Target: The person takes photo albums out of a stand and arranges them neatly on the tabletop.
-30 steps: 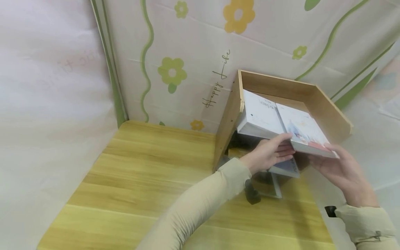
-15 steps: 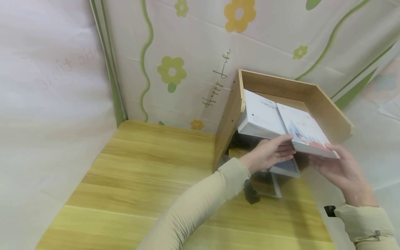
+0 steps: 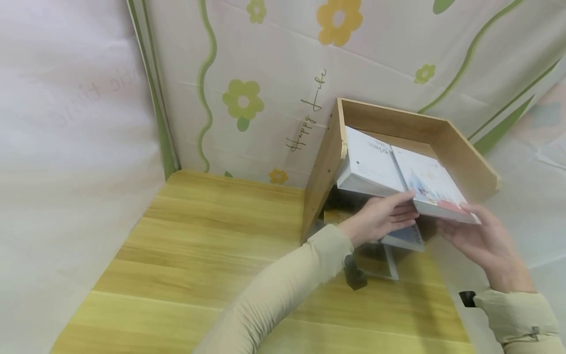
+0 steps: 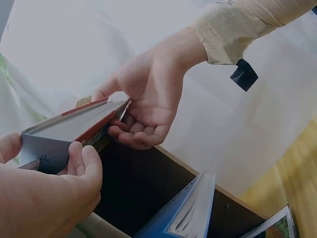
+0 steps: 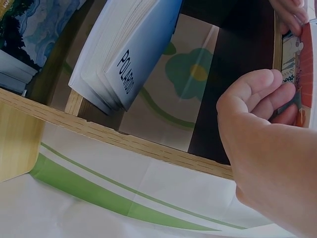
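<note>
A thick white book (image 3: 431, 179) with a castle picture on its cover lies tilted at the front of the wooden shelf's top tier, between both hands. My left hand (image 3: 382, 216) pinches its near left corner, thumb on top and fingers beneath. At the near right corner my right hand (image 3: 486, 238) grips it, thumb above and fingers below. In the left wrist view the book (image 4: 69, 124) shows a grey spine, red cover edges and page edges. Touching or close beside it on the left is another white book (image 3: 371, 160); the exact contact cannot be told.
The wooden shelf (image 3: 325, 172) stands at the wooden table's (image 3: 199, 255) right back corner. On a lower tier stands a blue book marked POLAROID (image 5: 131, 64), jutting out. More books (image 5: 25, 54) sit beside it. Flower-printed cloth (image 3: 274, 73) hangs behind.
</note>
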A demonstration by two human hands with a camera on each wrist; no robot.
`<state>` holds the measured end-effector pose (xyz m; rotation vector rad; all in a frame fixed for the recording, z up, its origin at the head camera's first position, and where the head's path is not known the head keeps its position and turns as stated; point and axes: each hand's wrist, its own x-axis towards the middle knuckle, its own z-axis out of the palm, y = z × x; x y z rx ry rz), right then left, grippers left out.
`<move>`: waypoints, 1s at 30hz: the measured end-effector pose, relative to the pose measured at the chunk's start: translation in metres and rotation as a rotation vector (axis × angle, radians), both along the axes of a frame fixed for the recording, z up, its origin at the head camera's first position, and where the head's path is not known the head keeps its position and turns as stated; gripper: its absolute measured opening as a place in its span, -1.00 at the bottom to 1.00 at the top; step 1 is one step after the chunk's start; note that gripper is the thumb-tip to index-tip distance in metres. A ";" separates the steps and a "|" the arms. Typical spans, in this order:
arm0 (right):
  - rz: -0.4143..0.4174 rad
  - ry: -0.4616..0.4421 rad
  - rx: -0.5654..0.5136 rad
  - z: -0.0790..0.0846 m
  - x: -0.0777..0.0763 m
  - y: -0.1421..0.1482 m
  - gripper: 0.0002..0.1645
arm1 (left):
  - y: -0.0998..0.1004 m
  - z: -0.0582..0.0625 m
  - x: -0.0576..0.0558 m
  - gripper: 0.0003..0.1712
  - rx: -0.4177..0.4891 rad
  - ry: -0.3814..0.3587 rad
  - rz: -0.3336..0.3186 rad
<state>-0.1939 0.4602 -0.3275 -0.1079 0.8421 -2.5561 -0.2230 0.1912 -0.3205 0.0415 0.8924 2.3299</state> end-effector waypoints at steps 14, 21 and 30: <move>0.023 0.006 0.015 0.001 0.007 0.001 -0.53 | -0.001 0.002 0.009 -0.76 0.011 -0.030 -0.029; 0.051 0.023 0.028 0.002 0.010 0.002 -0.51 | -0.002 -0.001 0.011 -0.74 0.061 -0.008 -0.067; 0.078 0.038 0.020 0.005 0.014 0.002 -0.50 | -0.002 -0.003 0.013 -0.73 0.067 0.007 -0.080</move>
